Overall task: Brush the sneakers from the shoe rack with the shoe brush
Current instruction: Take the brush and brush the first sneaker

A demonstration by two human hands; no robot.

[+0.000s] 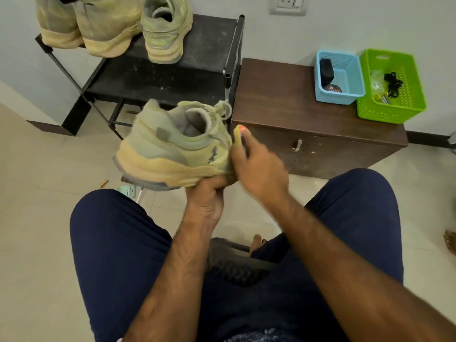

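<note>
I hold a dusty yellow-green sneaker (172,149) in front of my knees, heel to the left and opening upward. My left hand (206,196) grips its sole from below, near the toe end. My right hand (256,166) is at the sneaker's right end, fingers curled round a small yellow shoe brush (239,134) with an orange tip that touches the upper. Most of the brush is hidden in the hand. Three more sneakers (165,30) stand on the top shelf of the black shoe rack (209,38).
A low brown cabinet (283,104) stands right of the rack. On it are a blue basket (355,92) with a black block and a tin, and a green basket (409,104) with laces. A dark object (234,265) lies on the floor between my legs.
</note>
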